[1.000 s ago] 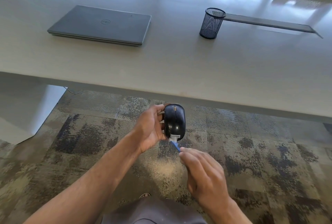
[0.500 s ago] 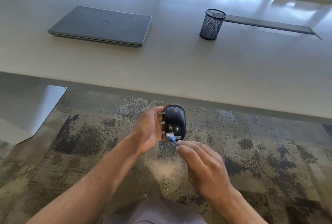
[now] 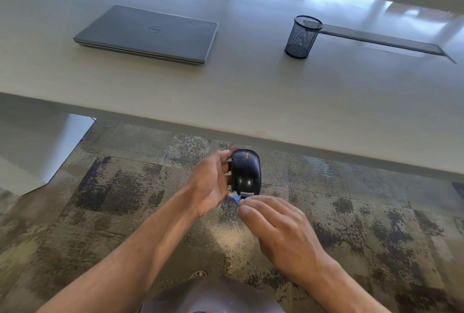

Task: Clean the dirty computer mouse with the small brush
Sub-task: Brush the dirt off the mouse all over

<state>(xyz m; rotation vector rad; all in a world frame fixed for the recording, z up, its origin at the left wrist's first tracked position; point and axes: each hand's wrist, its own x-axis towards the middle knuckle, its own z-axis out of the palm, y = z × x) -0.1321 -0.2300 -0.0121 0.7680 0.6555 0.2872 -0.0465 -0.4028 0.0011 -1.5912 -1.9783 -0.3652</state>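
My left hand (image 3: 213,182) grips the mouse (image 3: 246,173) from its left side, fingers curled round the body, top shell facing me. Glossy black plastic, rounded oval, scroll wheel at the far end, white label strip at the near end. It's held in the air over the carpet (image 3: 351,212), just my side of the table edge (image 3: 251,134).

My right hand (image 3: 278,227) pinches the small brush (image 3: 236,198) at the fingertips; only a short blue stub shows, touching the mouse's near-left lower edge. Bristles too blurred to make out.

Table is a smooth pale matte slab with a straight front edge and light glare at the back. On it: a closed grey laptop (image 3: 148,34), flat with rounded corners, far left; a black wire-mesh pen cup (image 3: 302,36), cylindrical and upright, far right, well apart from the laptop. Carpet is mottled grey-tan tile, rough pile. Open room around both hands on all sides, with the table edge close ahead.
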